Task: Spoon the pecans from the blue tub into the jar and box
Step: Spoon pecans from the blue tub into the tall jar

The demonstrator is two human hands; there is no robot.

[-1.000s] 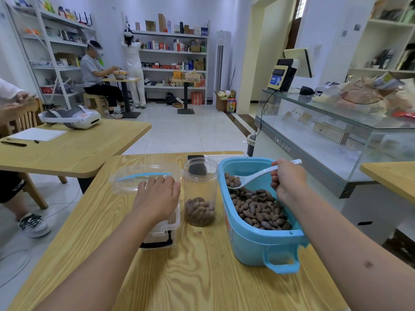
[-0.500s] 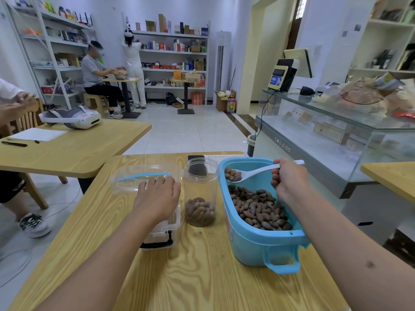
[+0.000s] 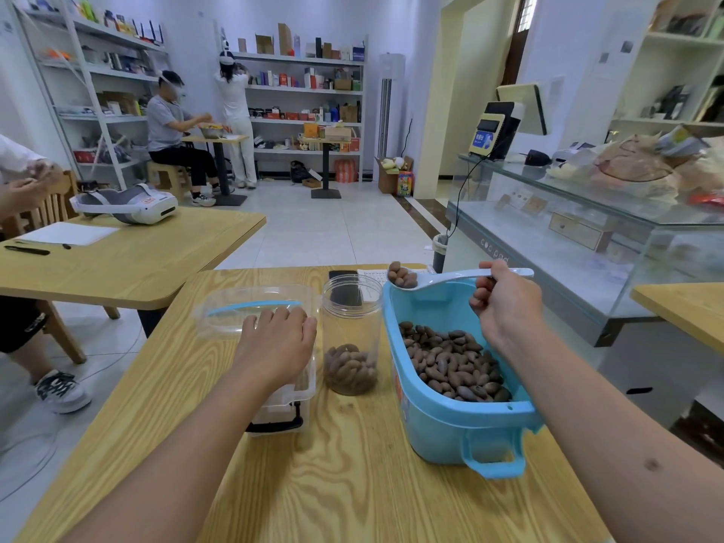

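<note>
Pecans heaped in blue tub, just below right hand — grip curled tight round handle of white spoon. Spoon bowl loaded with a few pecans, out left of that grip, above tub's far rim and beside mouth of jar. Jar upright on counter, a shallow layer of pecans at bottom, between tub and clear box. Left hand laid on box — fingers relaxed, gripping nothing.
</note>
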